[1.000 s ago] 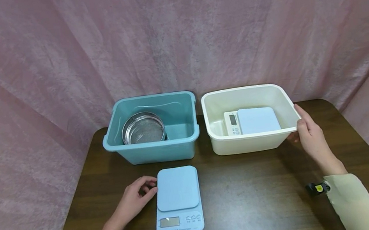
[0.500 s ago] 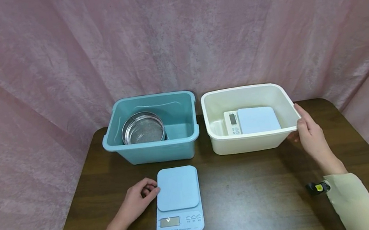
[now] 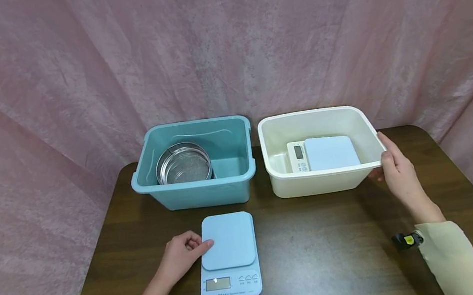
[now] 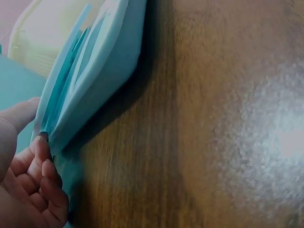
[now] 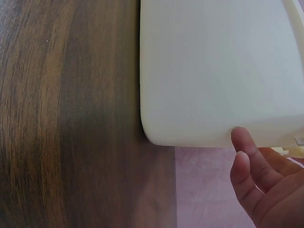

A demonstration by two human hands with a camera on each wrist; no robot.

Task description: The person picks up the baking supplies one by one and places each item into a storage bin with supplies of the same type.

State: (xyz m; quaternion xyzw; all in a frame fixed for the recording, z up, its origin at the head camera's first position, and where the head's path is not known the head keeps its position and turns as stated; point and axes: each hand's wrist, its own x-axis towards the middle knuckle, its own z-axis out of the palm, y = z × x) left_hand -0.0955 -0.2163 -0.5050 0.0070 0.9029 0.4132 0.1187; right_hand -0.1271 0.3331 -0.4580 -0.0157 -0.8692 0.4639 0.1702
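Note:
A pale blue kitchen scale (image 3: 228, 249) lies on the table, its display toward the near edge. My left hand (image 3: 183, 255) pinches the left edge of its weighing plate, thumb on top. In the left wrist view the curled fingers (image 4: 42, 190) sit at the edge below the plate (image 4: 59, 71). At the right end of a white plastic bin (image 3: 314, 183), my right hand (image 3: 401, 177) grips the rim with the thumb over it. The right wrist view shows fingertips against the bin's outer wall (image 5: 209, 71). Inside the bin lies a second, white-and-pale-blue kitchen scale (image 3: 331, 152).
A blue-green bin (image 3: 206, 192) stands left of the white one, with round metal sieves (image 3: 185, 167) inside. Both bins are at the back of the dark wooden table (image 3: 324, 256). A pink curtain (image 3: 222, 43) hangs right behind.
My left hand has shifted slightly right, and its thumb has come from beside the scale onto the top of the plate. The right hand stays on the white bin's rim.

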